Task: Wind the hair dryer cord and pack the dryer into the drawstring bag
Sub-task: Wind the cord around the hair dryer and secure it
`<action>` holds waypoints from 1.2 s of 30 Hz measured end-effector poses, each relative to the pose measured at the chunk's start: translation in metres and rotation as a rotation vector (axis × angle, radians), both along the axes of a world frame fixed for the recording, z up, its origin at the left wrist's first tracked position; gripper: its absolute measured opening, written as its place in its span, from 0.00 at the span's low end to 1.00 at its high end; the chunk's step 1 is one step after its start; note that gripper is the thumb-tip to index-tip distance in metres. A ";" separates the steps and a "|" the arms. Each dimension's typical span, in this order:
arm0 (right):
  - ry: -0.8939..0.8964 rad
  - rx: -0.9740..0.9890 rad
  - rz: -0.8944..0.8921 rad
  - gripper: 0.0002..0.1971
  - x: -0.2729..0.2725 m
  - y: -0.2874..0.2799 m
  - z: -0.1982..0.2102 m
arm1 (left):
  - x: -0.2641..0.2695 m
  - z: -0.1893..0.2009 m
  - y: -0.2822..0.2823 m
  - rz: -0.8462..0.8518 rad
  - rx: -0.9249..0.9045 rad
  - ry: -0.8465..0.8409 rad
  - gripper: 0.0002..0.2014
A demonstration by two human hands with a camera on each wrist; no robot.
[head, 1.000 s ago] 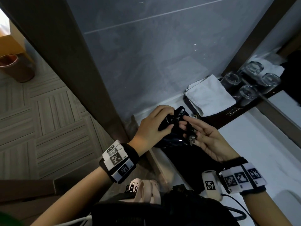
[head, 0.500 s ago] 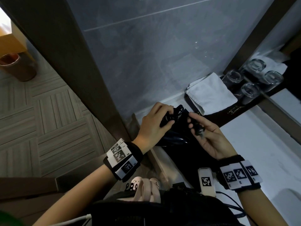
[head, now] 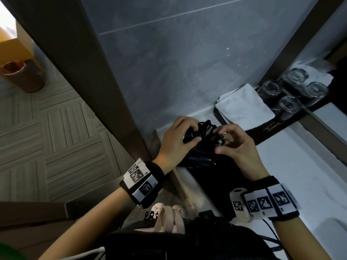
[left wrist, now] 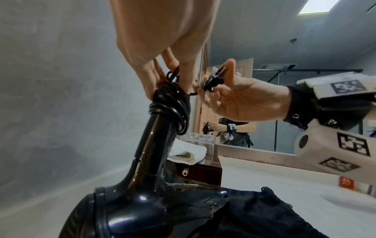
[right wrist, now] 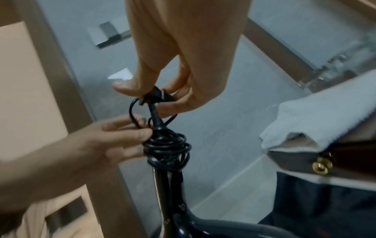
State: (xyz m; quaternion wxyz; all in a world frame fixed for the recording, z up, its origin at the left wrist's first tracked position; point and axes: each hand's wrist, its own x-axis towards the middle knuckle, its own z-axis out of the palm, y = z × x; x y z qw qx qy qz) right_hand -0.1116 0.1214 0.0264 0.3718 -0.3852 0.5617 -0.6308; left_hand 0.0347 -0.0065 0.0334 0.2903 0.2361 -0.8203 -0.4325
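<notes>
The glossy dark hair dryer (head: pixel 199 158) stands with its handle up on the black drawstring bag (head: pixel 216 184), which lies flat on the white counter. Its black cord (left wrist: pixel 168 103) is wound in several loops around the handle top. My left hand (head: pixel 189 136) grips that coil, fingers wrapped over it. My right hand (head: pixel 218 141) pinches the plug (right wrist: pixel 156 95) just above the coil, with a short loop of cord hanging free beside it. Both hands nearly touch. The dryer's nozzle end is hidden under my hands in the head view.
A folded white towel (head: pixel 244 107) lies on a dark wooden box with a brass knob (left wrist: pixel 195 170) behind the dryer. Several glasses (head: pixel 289 106) stand by the mirror. The grey wall and a wooden door frame (head: pixel 112 109) are close on the left. The white counter (head: pixel 300 166) extends right.
My right hand went from an open palm with the plug lying on it to fingers curled round the plug, and came in closer to the coil. The left hand stayed on the coil.
</notes>
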 end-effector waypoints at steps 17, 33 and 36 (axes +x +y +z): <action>0.415 0.179 -0.393 0.26 0.035 -0.021 0.004 | 0.011 -0.006 0.011 -0.037 0.133 0.078 0.07; 0.405 0.111 -0.638 0.24 0.050 -0.028 -0.001 | 0.009 -0.027 0.023 -0.016 -0.026 0.142 0.16; 0.389 0.120 -0.613 0.22 0.052 -0.031 -0.002 | 0.008 -0.029 0.019 0.011 -0.034 0.163 0.16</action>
